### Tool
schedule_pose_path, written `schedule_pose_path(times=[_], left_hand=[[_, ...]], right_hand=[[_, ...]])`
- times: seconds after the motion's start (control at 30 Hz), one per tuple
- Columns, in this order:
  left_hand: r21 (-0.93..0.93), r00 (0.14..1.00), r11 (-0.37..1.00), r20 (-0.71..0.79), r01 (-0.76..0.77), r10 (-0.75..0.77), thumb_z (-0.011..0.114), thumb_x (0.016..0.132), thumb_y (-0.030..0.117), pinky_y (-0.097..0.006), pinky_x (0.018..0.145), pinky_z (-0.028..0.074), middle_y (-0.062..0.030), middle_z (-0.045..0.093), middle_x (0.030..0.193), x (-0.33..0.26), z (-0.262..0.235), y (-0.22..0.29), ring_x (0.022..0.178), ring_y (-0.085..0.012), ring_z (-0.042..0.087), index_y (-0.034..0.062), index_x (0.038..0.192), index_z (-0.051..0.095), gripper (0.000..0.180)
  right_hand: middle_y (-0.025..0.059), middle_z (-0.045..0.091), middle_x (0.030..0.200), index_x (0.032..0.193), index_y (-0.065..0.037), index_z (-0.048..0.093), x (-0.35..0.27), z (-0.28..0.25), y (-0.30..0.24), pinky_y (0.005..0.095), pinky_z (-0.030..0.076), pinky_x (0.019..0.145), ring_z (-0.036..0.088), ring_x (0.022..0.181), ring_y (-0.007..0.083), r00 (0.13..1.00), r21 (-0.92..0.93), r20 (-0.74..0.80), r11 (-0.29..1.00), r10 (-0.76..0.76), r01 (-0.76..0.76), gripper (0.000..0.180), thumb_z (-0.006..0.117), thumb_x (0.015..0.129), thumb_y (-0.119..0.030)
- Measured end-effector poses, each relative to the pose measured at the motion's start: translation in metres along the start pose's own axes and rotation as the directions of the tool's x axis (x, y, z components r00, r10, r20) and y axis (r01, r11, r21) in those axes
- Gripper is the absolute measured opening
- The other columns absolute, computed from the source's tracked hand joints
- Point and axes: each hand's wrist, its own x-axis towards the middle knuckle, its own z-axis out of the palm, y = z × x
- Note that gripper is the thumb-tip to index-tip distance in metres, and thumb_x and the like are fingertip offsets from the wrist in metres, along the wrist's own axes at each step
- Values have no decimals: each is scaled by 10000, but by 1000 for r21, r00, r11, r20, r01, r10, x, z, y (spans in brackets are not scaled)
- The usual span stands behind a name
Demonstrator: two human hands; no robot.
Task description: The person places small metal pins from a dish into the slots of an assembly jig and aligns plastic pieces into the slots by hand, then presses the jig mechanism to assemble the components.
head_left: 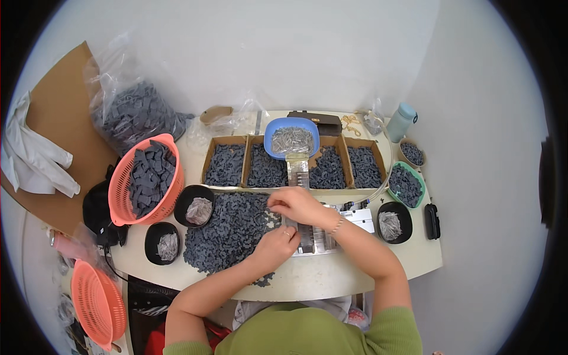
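Note:
My left hand (277,245) rests at the left edge of a metal fixture (322,241), its fingers pressed together; whatever they may hold is too small to see. Just above it, my right hand (299,207) reaches across the fixture with bent fingertips pinched together over the right edge of a pile of small dark grey plastic pieces (222,234). Anything between those fingertips cannot be made out. Part of the fixture is hidden beneath my right hand and wrist. Behind my hands, a blue bowl (291,140) holds thin silvery pins, with a clear slotted piece (297,170) below it.
A divided cardboard tray (349,142) of grey pieces spans the back. Black bowls (155,251) stand at left, another black bowl (404,223) at right. A coral basket (121,189), green bowl (419,198) and bottle (402,123) flank the tray. A clear hose (387,168) curves down at right.

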Motion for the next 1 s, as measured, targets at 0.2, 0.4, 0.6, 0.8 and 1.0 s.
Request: schedule_pose_path(times=[0.2,0.4,0.6,0.8,1.0], left_hand=[[158,993,983,-47,-98,106,601,716,66,-367,883,479,-150,625,1104,-10,-9,12,1051,-277,588,-22,1063,627,359],[-80,973,971,-33,224,-227,608,720,18,-386,782,455,-78,627,955,-11,-29,-32,936,-272,580,41,949,682,242],[-45,972,971,15,236,-235,721,732,104,-364,748,420,-51,578,850,-1,-14,-55,849,-240,546,81,854,702,126],[62,971,970,24,237,-238,701,752,76,-359,734,445,-62,572,840,9,-5,-47,840,-248,556,61,815,639,89],[-31,988,991,-77,133,-135,655,755,65,-359,679,487,-81,555,822,9,3,-24,775,-264,562,55,824,603,87]], right_hand=[[69,625,847,925,-40,649,-57,-31,6,270,516,646,641,727,143,982,380,52,906,182,-188,129,698,806,-52],[52,582,867,951,-45,664,-82,-14,-4,300,529,675,627,719,191,992,8,-47,993,115,-115,162,669,792,-15],[80,632,836,986,-63,655,-81,7,-14,353,531,692,642,785,268,989,-440,-87,895,-118,68,212,616,778,-74],[104,648,974,921,-10,609,-96,18,-23,304,528,670,636,871,210,927,-671,-29,695,-373,258,225,600,719,-107],[125,677,939,935,-41,659,-88,-7,-23,362,543,713,663,834,275,997,-326,38,942,-74,83,228,596,718,-18]])
